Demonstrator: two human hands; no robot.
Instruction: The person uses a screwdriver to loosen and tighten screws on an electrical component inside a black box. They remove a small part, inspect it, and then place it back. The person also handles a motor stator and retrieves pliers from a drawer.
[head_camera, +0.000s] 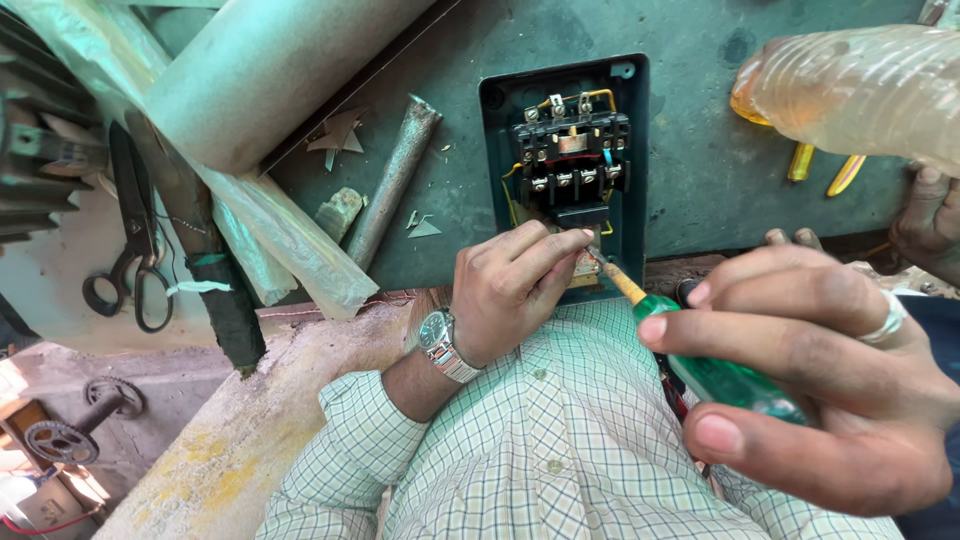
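Both hands work at the near edge of the green bench (700, 170). Right hand (830, 370) grips a green-handled screwdriver (720, 375), its tip at the bottom of an open switch box (565, 170) lying at the bench's near edge. Left hand (510, 285), wearing a wristwatch (440, 340), pinches closed on the wiring beside that tip, hiding the lowest terminals. A grey roll (250, 70) wrapped in clear plastic crosses the bench's left corner. A metal rod (395, 180) lies left of the box; scissors (135, 240) hang far left. Another person's hand (930, 220) rests at the right edge.
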